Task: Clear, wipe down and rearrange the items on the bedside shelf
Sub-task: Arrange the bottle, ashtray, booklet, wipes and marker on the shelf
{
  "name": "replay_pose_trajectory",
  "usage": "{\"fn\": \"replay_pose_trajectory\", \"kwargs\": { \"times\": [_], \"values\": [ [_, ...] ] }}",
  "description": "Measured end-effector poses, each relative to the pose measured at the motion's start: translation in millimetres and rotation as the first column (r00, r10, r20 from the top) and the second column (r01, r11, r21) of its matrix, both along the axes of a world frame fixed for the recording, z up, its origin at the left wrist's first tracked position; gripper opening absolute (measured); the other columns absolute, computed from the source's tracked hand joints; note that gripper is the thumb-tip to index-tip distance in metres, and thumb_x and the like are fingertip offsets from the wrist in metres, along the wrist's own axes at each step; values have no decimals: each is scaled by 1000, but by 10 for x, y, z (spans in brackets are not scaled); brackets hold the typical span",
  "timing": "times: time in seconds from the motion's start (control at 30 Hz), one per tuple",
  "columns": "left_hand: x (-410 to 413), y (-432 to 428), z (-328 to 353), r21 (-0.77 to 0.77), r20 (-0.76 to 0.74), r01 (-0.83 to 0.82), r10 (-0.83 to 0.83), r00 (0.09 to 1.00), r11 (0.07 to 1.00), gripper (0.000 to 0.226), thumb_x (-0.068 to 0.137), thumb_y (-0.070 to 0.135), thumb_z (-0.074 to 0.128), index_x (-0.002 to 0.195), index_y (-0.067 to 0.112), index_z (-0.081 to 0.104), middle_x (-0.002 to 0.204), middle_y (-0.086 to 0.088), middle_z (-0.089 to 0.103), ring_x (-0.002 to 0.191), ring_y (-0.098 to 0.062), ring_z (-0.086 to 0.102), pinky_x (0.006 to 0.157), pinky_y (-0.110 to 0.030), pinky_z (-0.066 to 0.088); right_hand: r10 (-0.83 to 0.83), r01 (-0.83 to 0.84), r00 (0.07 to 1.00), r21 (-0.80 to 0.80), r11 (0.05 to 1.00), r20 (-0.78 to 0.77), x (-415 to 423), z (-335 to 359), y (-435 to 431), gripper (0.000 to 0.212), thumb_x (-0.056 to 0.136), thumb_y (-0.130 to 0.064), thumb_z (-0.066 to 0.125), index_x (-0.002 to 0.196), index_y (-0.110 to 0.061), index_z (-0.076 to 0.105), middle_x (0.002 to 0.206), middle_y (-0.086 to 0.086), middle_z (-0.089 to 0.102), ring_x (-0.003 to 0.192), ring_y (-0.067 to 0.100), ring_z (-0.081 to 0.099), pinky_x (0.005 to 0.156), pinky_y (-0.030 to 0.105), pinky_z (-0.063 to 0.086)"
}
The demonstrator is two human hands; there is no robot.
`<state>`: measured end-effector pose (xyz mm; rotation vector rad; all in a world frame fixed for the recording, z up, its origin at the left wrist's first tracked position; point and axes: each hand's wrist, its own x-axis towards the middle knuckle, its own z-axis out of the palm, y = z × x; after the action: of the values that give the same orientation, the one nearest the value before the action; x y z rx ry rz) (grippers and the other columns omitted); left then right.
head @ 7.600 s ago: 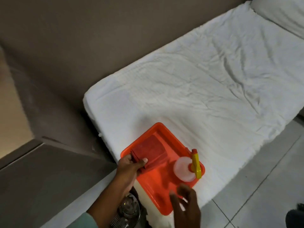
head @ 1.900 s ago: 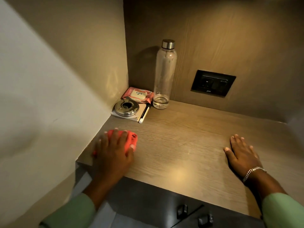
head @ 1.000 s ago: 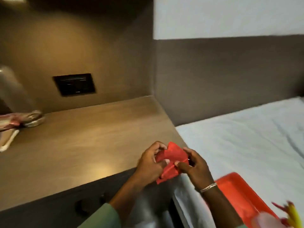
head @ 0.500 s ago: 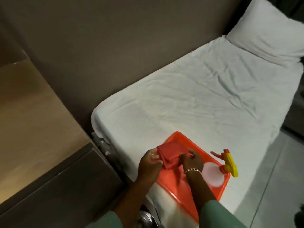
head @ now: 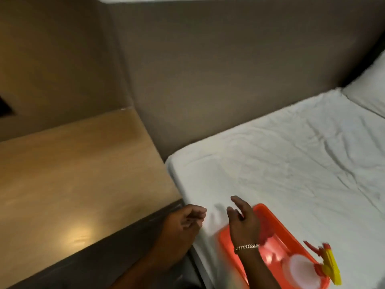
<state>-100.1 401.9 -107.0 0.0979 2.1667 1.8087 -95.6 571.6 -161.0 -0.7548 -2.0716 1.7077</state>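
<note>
An orange tray [head: 277, 221] lies on the white bed at the lower right. The red cloth [head: 266, 230] rests inside it, partly hidden behind my right hand. A spray bottle [head: 301, 269] with a yellow and red trigger lies at the tray's near end. My right hand [head: 242, 217] hovers over the tray's left part, fingers apart and holding nothing. My left hand [head: 185, 221] hangs beside the bed's edge with loosely curled, empty fingers. The wooden bedside shelf [head: 68, 174] fills the left of the view.
The white bed [head: 291, 159] spreads to the right, with a pillow [head: 370, 88] at the far right. A brown padded wall [head: 208, 69] rises behind the bed and shelf. A dark socket plate [head: 5, 107] shows at the left edge. The shelf's dark front panel [head: 100, 259] runs below.
Both hands have let go of the red cloth, which now lies in the tray. The hands have lifted off and spread apart. My view has swung left, back toward the shelf.
</note>
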Motion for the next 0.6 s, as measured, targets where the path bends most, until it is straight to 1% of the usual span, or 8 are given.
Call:
{"fn": "replay_pose_trajectory", "kwargs": {
  "times": [0.07,0.13,0.23,0.3,0.37,0.43,0.5,0.6],
  "values": [
    [21,-364,268,52,-49,-79,82,995,996,20,86,3,61,97,15,70,95,-7,75,91,-20,71,86,-30,56,154,-153,985,16,988,-78,-160,365,-398,30,82,6,64,94,-21,72,101,2,74,96,7,68,76,6,48],
    [50,-808,508,114,-91,-187,198,976,976,19,80,8,61,95,14,71,91,-11,75,84,-24,72,78,-29,58,318,-316,924,44,948,-210,-292,760,-842,26,83,2,66,90,-22,72,93,-3,76,88,5,69,77,14,53],
    [36,-1527,808,222,-154,-357,394,906,907,19,83,-6,62,95,6,69,89,-18,72,75,-27,69,67,-31,56,484,-495,822,43,868,-301,-502,1288,-1535,21,83,-2,67,85,-22,73,87,-2,76,84,13,71,77,21,55],
    [70,-2080,948,239,-206,-470,518,830,850,22,86,-11,55,98,3,67,91,-20,71,76,-28,68,66,-35,54,583,-616,745,1,788,-323,-618,1515,-2088,22,82,1,67,82,-21,72,88,9,76,86,27,71,81,35,57],
    [99,-2587,1058,250,-244,-568,619,746,784,22,88,-11,52,100,0,65,91,-18,70,75,-23,68,64,-30,55,676,-710,669,5,705,-310,-705,1662,-2606,21,82,3,66,82,-18,70,90,20,73,86,36,69,82,47,55],
    [152,-3151,1145,262,-282,-650,700,656,714,21,89,-11,50,98,1,65,88,-17,69,72,-19,67,62,-24,54,767,-795,575,23,606,-285,-774,1746,-3154,19,82,3,66,84,-15,70,89,21,72,82,32,67,79,44,56],
    [182,-3741,1217,269,-322,-717,762,562,642,22,89,-10,49,94,4,65,86,-16,67,71,-20,65,60,-23,53,831,-859,484,36,511,-273,-819,1798,-3676,17,82,2,67,87,-14,70,86,17,72,79,26,67,70,32,57],
    [112,-4589,1321,275,-339,-801,833,437,532,23,88,-11,50,92,7,64,88,-16,64,75,-21,63,63,-21,52,882,-906,401,31,421,-249,-916,1837,-4360,17,83,1,66,94,-12,70,92,19,72,81,23,66,67,26,55]
  ]
}}
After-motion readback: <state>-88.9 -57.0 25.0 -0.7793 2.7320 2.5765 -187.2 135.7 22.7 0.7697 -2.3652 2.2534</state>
